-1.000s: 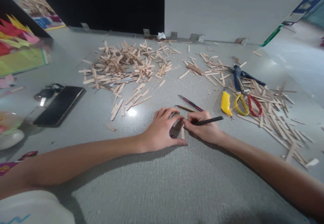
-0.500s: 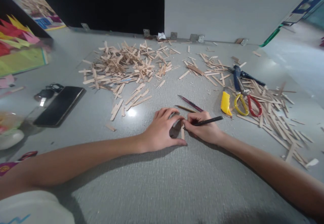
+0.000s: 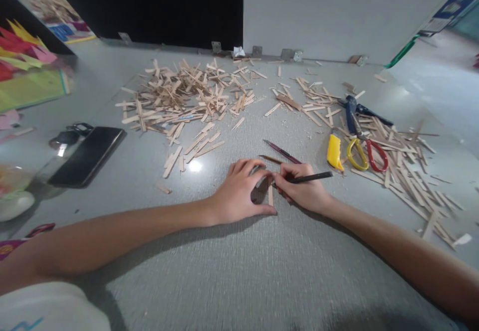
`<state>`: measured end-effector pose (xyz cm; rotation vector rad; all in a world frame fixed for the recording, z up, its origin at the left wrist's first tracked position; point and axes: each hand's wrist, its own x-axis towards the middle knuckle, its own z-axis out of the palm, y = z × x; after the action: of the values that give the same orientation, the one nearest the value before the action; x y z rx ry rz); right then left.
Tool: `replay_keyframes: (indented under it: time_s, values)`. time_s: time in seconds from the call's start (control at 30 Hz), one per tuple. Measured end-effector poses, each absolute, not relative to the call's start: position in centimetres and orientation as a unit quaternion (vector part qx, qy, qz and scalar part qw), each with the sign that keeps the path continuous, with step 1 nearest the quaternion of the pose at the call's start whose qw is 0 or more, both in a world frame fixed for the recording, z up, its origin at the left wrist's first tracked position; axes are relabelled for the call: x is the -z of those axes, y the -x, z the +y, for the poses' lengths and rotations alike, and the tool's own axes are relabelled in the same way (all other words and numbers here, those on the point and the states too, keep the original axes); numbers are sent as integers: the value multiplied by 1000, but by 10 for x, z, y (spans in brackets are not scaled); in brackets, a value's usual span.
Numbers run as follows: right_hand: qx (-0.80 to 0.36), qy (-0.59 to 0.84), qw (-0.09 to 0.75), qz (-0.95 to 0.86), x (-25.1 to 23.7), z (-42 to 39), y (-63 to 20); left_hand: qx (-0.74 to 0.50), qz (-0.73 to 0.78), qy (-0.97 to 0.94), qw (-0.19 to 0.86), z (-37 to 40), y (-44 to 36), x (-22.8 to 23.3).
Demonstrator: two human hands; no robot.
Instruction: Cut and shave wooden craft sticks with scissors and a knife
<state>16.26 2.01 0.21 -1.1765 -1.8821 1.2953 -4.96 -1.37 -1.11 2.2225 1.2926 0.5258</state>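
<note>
My left hand (image 3: 239, 191) rests on the table, its thumb and forefinger curved around a short wooden craft stick (image 3: 271, 195), one at each end. My right hand (image 3: 305, 189) grips a black pen (image 3: 313, 177) close to the stick's far end; the pen's tip is hidden by the fingers. Just beyond my right hand lie a dark pencil-like tool (image 3: 280, 150) and a thin brownish pencil or brush (image 3: 270, 159), partly covered by that hand.
A heap of craft sticks (image 3: 183, 91) lies at the back left, more sticks (image 3: 407, 171) at the right. Pliers or cutters with blue handles (image 3: 352, 114), red-and-yellow-handled scissors (image 3: 368, 154) and a yellow cutter (image 3: 334, 151) lie right. A phone (image 3: 88, 156) is left. Upright panels (image 3: 337, 17) stand behind.
My right hand and the pen have shifted slightly to the right, away from the stick's far end. My left hand has stayed in place around the stick.
</note>
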Motion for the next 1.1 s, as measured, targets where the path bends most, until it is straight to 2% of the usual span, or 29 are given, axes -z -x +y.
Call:
replay_keyframes:
  time_s: [1.1]
  values:
    - [-461, 423, 277, -730, -2, 22, -164, -196, 475, -819, 256, -14, 50, 12]
